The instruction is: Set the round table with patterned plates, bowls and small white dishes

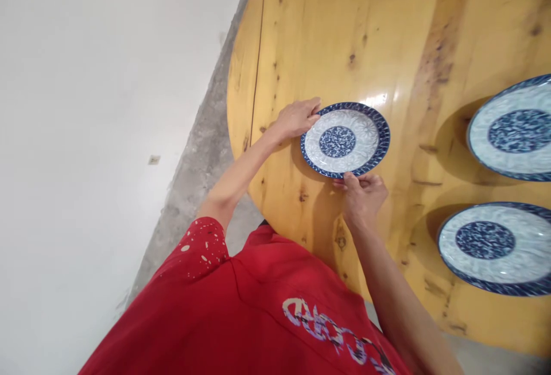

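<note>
A round plate (pixel 365 128) with a blue patterned rim and a blue speckled centre is in front of me over the wooden table. My left hand (pixel 297 118) grips its upper left rim, thumb on top and fingers along the edge. At the near rim, my right hand (pixel 364 191) pinches the plate between the thumb above and the fingers below. Whether the plate's base rests on the table or is slightly raised I cannot tell.
Two similar blue and white plates stand at the right, an upper plate (pixel 480 128) and a lower plate (pixel 534 243). The yellow wooden table (pixel 327 36) has a curved left edge. Beyond it are grey floor (pixel 189 151) and a white wall (pixel 94 105) with a small socket (pixel 154 160).
</note>
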### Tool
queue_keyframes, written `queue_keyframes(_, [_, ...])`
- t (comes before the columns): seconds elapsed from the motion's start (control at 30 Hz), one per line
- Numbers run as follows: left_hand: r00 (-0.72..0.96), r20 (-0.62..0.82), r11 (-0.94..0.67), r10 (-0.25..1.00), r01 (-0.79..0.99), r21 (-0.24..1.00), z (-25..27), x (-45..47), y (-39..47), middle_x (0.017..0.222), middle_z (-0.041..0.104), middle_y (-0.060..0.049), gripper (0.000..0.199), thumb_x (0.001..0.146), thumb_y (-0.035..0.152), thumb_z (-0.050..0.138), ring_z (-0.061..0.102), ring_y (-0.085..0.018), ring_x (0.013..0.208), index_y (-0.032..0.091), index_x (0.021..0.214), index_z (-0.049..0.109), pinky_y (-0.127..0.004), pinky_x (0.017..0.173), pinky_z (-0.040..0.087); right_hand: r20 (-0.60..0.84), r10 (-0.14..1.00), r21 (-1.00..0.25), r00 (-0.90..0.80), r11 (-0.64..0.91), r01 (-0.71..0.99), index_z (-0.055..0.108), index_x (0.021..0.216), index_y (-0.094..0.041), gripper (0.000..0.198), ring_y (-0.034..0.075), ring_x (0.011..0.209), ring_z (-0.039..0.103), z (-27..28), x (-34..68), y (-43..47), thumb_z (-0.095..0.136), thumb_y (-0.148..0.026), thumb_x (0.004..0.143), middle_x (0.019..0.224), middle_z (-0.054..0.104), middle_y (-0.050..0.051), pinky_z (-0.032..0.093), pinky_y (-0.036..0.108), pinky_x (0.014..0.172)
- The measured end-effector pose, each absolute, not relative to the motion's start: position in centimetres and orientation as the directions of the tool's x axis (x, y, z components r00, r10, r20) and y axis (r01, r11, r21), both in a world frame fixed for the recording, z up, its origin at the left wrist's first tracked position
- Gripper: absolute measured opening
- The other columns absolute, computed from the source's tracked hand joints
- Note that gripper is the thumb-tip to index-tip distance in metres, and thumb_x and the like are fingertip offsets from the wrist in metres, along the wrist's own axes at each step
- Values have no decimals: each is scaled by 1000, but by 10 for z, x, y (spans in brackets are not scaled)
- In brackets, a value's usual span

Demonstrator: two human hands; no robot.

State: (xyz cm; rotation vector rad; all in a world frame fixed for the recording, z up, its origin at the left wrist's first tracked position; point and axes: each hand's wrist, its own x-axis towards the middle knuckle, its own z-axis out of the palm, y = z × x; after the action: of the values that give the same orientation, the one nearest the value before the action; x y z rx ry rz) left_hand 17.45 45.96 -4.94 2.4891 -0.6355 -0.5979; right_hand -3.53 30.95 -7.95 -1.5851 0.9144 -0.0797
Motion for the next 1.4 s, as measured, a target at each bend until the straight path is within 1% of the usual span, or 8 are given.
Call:
queue_keyframes(0.13, [820,-269,-744,-506,-257,616,-51,177,469,90,70,-5,10,95,30,60,63,-22,85,21,93,62,-32,79,43,-486,-545,-857,683,145,-494,48,87,-25,40,25,68,72,-69,-42,311,72,-57,81,75,67,4,62,38,60])
queue_keyframes(0.3, [933,-169,-704,-317,-112,702,-58,179,500,88,69,-4,24,101,40,56,67,-20,93,19,91,63,-32,87,47,-529,-559,-841,638,243,-484,57,90,-22,41,18,65,70,-56,-78,306,74,-58,81,76,69,2,59,29,60])
queue_keyframes(0.5, [990,-4,-564,-140,-77,823,-75,166,543,73,65,0,27,101,40,53,66,-13,69,21,83,57,-25,72,50,-582,-632,-802,511,343,-490,62,84,-18,53,17,59,69,-49,-134,315,83,-63,67,71,69,3,56,26,53])
queue_keyframes(0.6, [999,-18,-516,-50,-11,856,-72,141,561,69,64,2,21,99,34,52,64,-11,63,22,82,55,-22,64,49,-612,-618,-782,493,379,-496,65,83,-17,53,18,60,69,-51,-150,323,84,-62,63,72,70,4,56,27,54])
queue_keyframes(0.73, [993,-26,-523,113,81,849,-61,94,586,71,66,2,16,93,29,53,65,-11,64,22,79,55,-21,62,49,-618,-548,-781,563,347,-519,67,80,-18,45,18,62,68,-54,-155,322,80,-59,67,76,71,6,57,28,57])
queue_keyframes(0.87, [977,-64,-499,203,160,852,-57,44,607,69,65,3,13,89,27,51,63,-11,59,22,78,56,-22,62,50,-599,-538,-798,593,337,-500,67,78,-18,44,18,63,68,-55,-161,314,78,-59,67,75,71,6,56,27,58])
queue_keyframes(1.1, [970,-189,-493,155,242,836,-58,-34,609,71,66,1,15,86,32,52,64,-13,61,21,81,61,-24,65,52,-643,-602,-763,474,455,-459,67,78,-16,50,18,59,68,-63,-229,313,83,-59,58,73,70,6,56,27,54])
queue_keyframes(1.4, [991,-131,-541,20,121,832,-44,-75,603,69,66,2,16,87,31,49,63,-12,59,22,79,59,-24,64,49,-620,-661,-785,424,524,-331,67,80,-15,50,18,58,68,-78,-303,326,85,-52,53,70,70,4,57,26,53])
